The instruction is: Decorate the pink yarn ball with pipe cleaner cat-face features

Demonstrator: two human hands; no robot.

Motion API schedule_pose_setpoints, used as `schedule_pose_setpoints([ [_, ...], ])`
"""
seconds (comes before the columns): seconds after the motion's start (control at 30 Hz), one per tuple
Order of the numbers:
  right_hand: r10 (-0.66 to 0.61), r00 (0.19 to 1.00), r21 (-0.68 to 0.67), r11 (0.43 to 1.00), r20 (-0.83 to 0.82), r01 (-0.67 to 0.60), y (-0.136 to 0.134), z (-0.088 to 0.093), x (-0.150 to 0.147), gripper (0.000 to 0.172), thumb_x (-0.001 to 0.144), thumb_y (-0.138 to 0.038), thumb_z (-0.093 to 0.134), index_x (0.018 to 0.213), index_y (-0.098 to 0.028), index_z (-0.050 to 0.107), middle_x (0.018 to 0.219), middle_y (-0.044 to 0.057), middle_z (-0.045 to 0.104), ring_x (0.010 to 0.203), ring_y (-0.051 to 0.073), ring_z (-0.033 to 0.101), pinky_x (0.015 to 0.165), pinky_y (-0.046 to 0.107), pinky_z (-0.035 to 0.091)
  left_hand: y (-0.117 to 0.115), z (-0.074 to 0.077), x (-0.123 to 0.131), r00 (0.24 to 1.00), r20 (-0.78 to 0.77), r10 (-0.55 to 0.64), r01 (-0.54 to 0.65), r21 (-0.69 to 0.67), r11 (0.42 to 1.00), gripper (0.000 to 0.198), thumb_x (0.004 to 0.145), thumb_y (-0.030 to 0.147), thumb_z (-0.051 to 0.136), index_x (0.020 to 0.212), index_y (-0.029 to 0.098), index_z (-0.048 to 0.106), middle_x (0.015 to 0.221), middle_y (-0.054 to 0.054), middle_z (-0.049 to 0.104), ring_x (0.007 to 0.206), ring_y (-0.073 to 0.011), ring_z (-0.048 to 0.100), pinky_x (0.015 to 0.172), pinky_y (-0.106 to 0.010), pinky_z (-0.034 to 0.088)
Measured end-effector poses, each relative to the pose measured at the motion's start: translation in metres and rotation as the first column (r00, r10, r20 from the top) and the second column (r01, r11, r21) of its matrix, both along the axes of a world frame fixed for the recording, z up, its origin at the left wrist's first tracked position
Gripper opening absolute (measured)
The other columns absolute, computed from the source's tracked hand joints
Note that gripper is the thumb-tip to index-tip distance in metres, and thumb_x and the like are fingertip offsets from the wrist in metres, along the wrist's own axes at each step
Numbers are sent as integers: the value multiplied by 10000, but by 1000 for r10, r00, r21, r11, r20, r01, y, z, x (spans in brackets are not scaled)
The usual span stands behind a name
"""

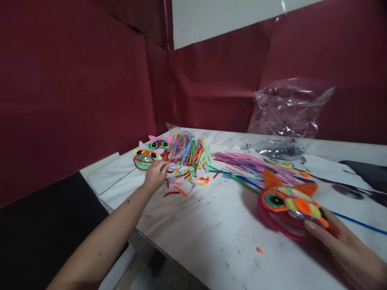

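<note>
My right hand (338, 237) grips a craft animal head (298, 207) at its right side, with the thumb across the front. The head has orange ears, a big eye ringed in orange and blue, and a pinkish-red rounded base. Farther left, my left hand (156, 174) is over the edge of a heap of short pipe cleaner pieces (184, 175). Its fingers are drawn together; whether anything is between them cannot be made out. Just beyond that hand sit a clear green craft head (144, 162) with red trim and a pink-eared craft head (160, 143).
Bundles of coloured pipe cleaners (190, 149) lie behind the heap, and long pink and purple ones (256, 163) spread rightward. A clear plastic bag (287, 108) stands at the back near dark red sheeting (217, 80). A blue pipe cleaner (359, 222) lies at right.
</note>
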State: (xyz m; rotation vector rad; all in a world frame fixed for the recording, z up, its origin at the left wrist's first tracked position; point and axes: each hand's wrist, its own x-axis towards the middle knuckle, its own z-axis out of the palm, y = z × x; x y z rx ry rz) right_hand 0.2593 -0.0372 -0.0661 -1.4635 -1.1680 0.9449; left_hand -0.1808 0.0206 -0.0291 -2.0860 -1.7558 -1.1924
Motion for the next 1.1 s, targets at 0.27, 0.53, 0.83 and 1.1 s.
schedule_pose_setpoints([
  [0.27,99,991,15,995,-92,-98,-11,23,-12,667,614,-537,717,1183,-253,520,1210,100,647,1125,315,585,955,357,486,20,30,81,842,-288,-456,353,-346,869,209,848,184,469,773,199,664,817,-31,676,808,-163,601,759,-254,431],
  [0.53,205,978,120,973,-51,-197,-6,18,-8,661,674,-538,686,1211,-205,492,1202,120,647,1098,311,600,930,401,493,41,17,118,882,-203,-425,303,-446,842,111,720,118,549,658,174,621,759,-44,653,761,-172,578,730,-254,429],
  [0.83,205,979,176,964,-19,-199,-5,13,-8,632,677,-516,686,1192,-203,498,1152,116,657,1045,309,613,888,429,502,37,29,93,934,320,-159,269,-340,901,108,729,181,507,773,163,604,506,48,469,461,-106,413,481,-217,319],
  [1.1,147,989,192,970,15,-147,7,5,-8,709,681,-548,672,1248,-193,439,1193,122,621,1079,297,587,936,447,462,-3,32,151,722,660,-208,541,-352,764,196,695,347,536,632,161,537,500,46,475,430,-71,427,464,-199,349],
])
